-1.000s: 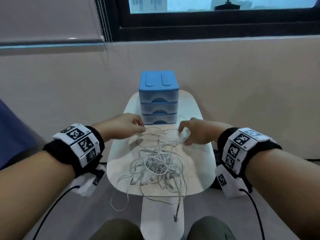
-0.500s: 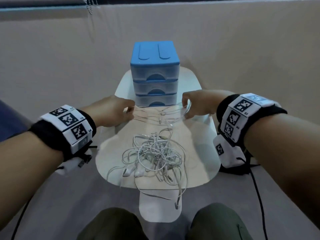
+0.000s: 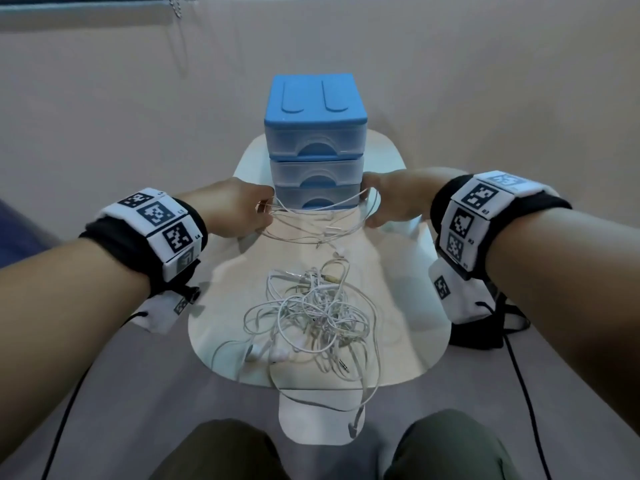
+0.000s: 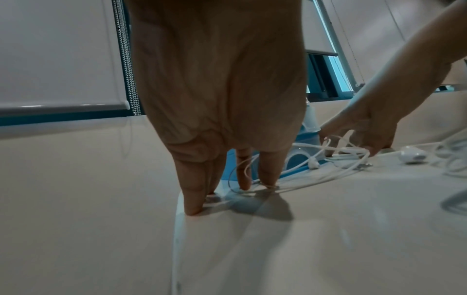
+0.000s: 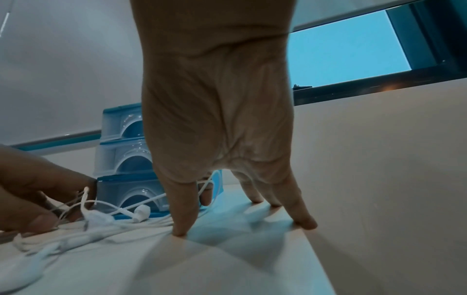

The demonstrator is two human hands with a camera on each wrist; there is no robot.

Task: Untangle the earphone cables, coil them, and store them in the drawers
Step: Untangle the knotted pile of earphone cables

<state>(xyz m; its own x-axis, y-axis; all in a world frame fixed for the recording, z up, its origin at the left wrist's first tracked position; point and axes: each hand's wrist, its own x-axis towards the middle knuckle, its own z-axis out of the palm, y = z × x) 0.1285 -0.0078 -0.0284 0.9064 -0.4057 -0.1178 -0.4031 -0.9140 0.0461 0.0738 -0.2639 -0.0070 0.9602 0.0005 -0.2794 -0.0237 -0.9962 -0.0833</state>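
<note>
A blue three-drawer unit stands at the far end of the small white table, all drawers closed. One white earphone cable hangs in loose loops between my hands, just in front of the bottom drawer. My left hand holds its left end, with strands round the fingers and fingertips on the table. My right hand holds the right end, and the cable passes between thumb and index finger. A tangle of several white earphones lies nearer me.
One cable with a plug dangles off the table's near edge above my knees. An earbud lies beside the stretched loops. A beige wall stands close behind the drawers. Black wrist-camera leads hang off both sides.
Both hands have moved away from me towards the drawers and further apart, drawing the cable loops out wider. The tangle has stayed where it was.
</note>
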